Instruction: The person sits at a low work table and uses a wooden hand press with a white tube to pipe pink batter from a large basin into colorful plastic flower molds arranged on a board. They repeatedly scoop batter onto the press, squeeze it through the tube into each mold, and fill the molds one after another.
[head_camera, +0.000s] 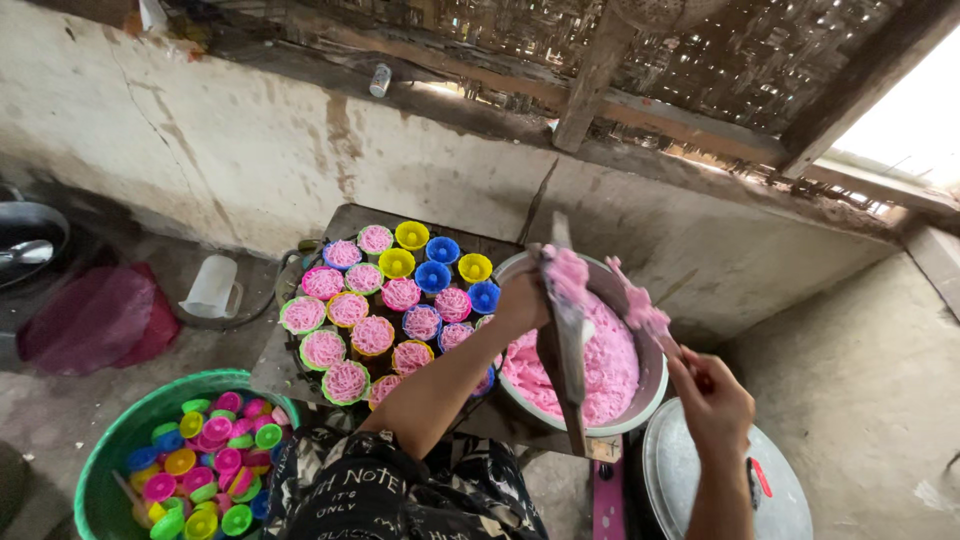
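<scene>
My left hand (520, 302) grips a long wooden tool (566, 345) smeared with pink dough, held above a metal bowl (641, 408) full of the same dough (612, 365). My right hand (713, 397) holds a thin dough-coated spatula (641, 306) over the bowl's right rim, its tip near the top of the wooden tool. Left of the bowl, a round tray (288, 290) carries several small coloured cups (372, 335). Most hold pink noodle-like strands, and a few yellow and blue ones at the back look empty.
A green basin (112, 448) of empty coloured cups sits at the lower left. A metal lid (672, 470) lies below the bowl. On the floor to the left are a white plastic jug (212, 288), a pink bag (95, 320) and a dark pan (25, 235). A plastered wall stands behind.
</scene>
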